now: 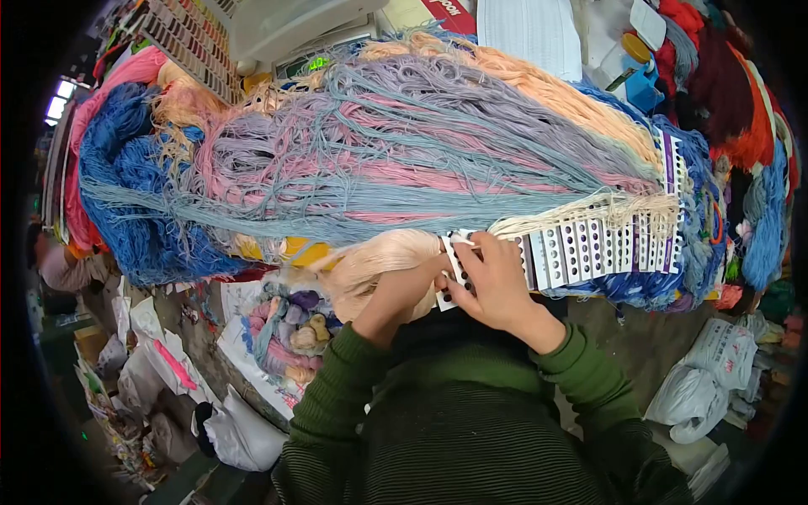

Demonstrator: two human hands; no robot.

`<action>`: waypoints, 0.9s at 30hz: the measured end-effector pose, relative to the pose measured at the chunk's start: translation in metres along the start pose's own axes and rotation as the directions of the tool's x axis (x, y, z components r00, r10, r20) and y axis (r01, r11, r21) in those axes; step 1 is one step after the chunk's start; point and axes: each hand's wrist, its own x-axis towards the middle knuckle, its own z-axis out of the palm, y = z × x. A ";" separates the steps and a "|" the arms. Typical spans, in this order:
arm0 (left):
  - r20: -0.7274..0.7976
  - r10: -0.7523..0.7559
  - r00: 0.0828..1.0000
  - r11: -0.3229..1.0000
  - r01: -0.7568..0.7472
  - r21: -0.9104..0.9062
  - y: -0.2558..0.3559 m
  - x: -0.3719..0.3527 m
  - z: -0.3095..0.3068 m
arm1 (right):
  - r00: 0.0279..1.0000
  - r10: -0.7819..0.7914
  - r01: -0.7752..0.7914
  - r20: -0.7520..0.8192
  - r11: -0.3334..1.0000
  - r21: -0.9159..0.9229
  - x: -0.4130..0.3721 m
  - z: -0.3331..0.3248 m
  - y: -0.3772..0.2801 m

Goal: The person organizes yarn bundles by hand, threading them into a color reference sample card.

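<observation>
At the table's near edge, my right hand (497, 282) grips a white thread card (450, 263) punched with holes, its thumb and fingers closed over the card. My left hand (404, 290) meets the card's left side with bent fingers; the fingertips are partly hidden. A thick hank of pale peach thread (370, 265) lies against the left hand and runs to the card. Right of my hands, a row of similar punched cards (581, 251) lies overlapped, with cream threads (623, 210) looped along their top.
Long lilac, pink and grey-blue threads (362, 160) cover the table, with blue yarn (126, 185) at the left. A colour sample board (194, 46), a clear plastic box (295, 25) and white paper (530, 42) sit behind. White plastic bags (703, 379) lie on the floor at right.
</observation>
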 end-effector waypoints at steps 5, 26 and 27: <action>-0.048 0.058 0.997 0.997 -0.060 -0.041 0.006 -0.002 0.013 | 0.999 0.038 -0.044 0.030 0.966 0.255 0.005 -0.001 0.017; 0.151 0.124 0.981 0.991 -0.113 -0.076 0.025 -0.014 0.010 | 0.904 0.408 -0.344 0.128 0.513 0.786 -0.003 0.010 0.021; 0.120 0.155 0.981 0.984 -0.164 0.071 0.021 -0.013 0.009 | 0.907 0.411 -0.298 0.087 0.485 0.822 -0.003 0.009 0.024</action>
